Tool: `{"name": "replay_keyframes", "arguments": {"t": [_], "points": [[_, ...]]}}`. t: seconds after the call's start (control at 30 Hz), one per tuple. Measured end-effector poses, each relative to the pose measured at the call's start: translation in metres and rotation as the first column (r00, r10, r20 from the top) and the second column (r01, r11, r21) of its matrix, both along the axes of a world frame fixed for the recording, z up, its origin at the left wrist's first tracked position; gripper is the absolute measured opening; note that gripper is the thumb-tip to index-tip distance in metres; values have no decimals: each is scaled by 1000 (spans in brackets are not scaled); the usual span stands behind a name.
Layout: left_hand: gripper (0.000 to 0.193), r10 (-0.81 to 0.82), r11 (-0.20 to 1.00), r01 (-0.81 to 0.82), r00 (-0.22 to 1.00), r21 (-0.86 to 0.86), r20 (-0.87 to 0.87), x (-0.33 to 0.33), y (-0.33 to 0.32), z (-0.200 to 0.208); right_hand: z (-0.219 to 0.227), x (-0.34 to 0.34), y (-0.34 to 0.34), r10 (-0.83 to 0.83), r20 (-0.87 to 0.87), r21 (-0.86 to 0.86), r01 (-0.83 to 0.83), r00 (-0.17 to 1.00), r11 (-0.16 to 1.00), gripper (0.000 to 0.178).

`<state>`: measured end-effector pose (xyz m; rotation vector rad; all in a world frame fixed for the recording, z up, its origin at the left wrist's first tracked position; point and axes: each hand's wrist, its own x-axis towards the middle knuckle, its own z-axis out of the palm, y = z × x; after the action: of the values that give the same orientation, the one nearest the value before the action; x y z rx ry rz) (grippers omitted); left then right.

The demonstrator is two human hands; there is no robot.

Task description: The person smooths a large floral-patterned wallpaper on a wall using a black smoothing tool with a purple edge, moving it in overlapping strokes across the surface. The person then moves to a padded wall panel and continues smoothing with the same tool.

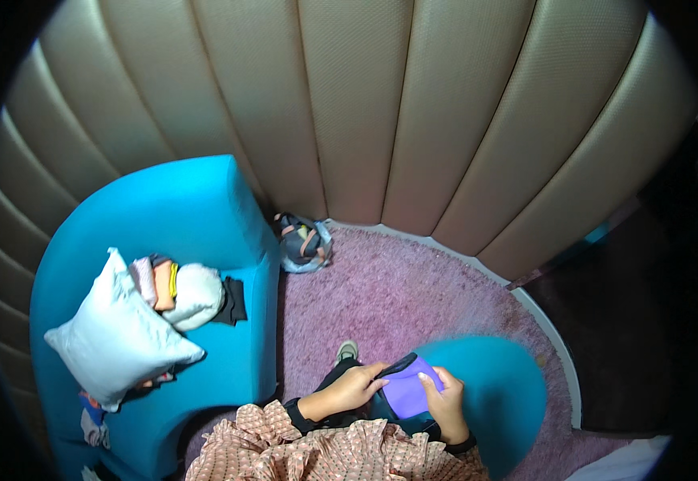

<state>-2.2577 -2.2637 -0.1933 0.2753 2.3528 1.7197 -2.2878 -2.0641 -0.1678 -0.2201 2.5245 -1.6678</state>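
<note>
A folded purple cloth piece with a dark strip along its upper left edge lies between my two hands, in front of my body. My left hand is closed at its left side, with the fingertips at the dark strip. On the opposite side, my right hand grips the cloth, thumb resting on top and the other fingers mostly hidden. Whether the cloth is a garment or a pouch, I cannot tell.
At left, a blue sofa bears a pale pillow, folded clothes, a white fluffy bundle and dark folded cloth. A teal round ottoman stands right. A clear bag of items sits by the padded wall.
</note>
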Motion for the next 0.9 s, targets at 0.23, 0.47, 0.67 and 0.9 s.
{"name": "replay_keyframes", "arguments": {"t": [0.23,0.47,0.67,0.9], "points": [[26,81,995,-83,996,50,35,-115,-61,6,12,-104,-44,25,-43,-102,-30,999,994,16],[24,77,966,-124,976,228,204,-189,-57,10,24,-156,-34,-79,-135,61,88,988,994,15],[36,13,994,7,984,112,-180,-275,-24,34,43,-234,-13,-119,-298,19,131,947,991,15],[27,110,994,-108,873,31,-474,-404,32,66,69,-368,33,-2,-492,47,29,871,998,21]]}}
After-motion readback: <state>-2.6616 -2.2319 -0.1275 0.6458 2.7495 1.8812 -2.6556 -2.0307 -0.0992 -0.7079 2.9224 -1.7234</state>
